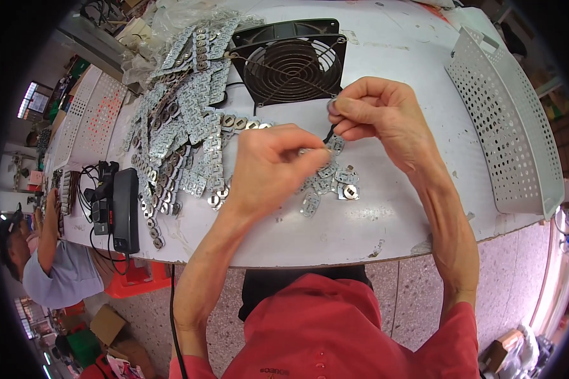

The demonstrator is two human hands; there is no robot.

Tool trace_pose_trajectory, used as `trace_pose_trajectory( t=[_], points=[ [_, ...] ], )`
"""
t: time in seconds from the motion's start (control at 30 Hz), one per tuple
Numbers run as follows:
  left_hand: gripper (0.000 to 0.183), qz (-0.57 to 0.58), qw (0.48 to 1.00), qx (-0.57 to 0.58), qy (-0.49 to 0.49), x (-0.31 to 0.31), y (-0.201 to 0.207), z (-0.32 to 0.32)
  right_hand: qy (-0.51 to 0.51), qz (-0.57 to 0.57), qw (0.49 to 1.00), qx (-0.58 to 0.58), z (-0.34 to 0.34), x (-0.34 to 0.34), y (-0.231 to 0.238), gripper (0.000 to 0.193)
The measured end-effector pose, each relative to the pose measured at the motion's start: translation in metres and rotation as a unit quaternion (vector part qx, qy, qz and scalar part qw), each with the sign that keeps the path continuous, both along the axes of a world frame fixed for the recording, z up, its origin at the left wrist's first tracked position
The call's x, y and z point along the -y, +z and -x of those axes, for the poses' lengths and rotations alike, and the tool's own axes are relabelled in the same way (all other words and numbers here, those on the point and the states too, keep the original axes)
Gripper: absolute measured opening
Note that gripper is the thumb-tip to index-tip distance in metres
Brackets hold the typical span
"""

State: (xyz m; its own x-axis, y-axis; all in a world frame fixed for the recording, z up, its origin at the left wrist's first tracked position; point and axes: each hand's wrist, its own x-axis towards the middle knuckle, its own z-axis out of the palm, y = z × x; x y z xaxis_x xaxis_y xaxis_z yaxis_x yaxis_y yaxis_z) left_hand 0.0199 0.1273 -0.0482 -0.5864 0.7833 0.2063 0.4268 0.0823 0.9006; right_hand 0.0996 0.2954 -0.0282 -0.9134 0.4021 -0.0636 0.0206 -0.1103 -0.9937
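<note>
My left hand [269,167] is closed over the middle of the table, thumb and forefinger pressed together. A bit of silvery metal shows by its fingers, too small to name. To the right and farther off, my right hand [385,117] pinches a small round disc [332,107] just in front of the fan. A thin black piece [329,132] shows beneath those fingertips; I cannot tell whether it is a cable or a tool. Below the hands lie several loose small circuit boards [322,183], partly hidden by my left hand. One board [349,191] bears a round metal part.
A black fan [291,72] with a wire guard stands at the back. Left of it are heaped strips of joined circuit boards [183,107]. A grey perforated basket [506,126] stands right, a white one [88,120] left. A black power adapter [125,208] and a co-worker [60,271] are at left.
</note>
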Motion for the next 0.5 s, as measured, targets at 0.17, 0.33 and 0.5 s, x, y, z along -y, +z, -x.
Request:
trace_pose_trajectory(
  t=[0.17,0.33,0.5],
  points=[
    [0.011,0.043,0.993,-0.108,-0.036,0.0,0.005,-0.005,0.018,-0.012,1.0,0.003,-0.001,0.005,0.002,0.014],
    [0.01,-0.078,0.981,0.174,0.042,0.007,0.007,0.008,0.022,-0.011,1.0,0.009,0.0,0.008,0.001,0.014],
    [0.013,-0.114,0.966,0.225,0.052,0.008,0.003,0.014,0.05,-0.007,0.999,0.012,-0.002,0.02,0.0,0.012]
  ],
)
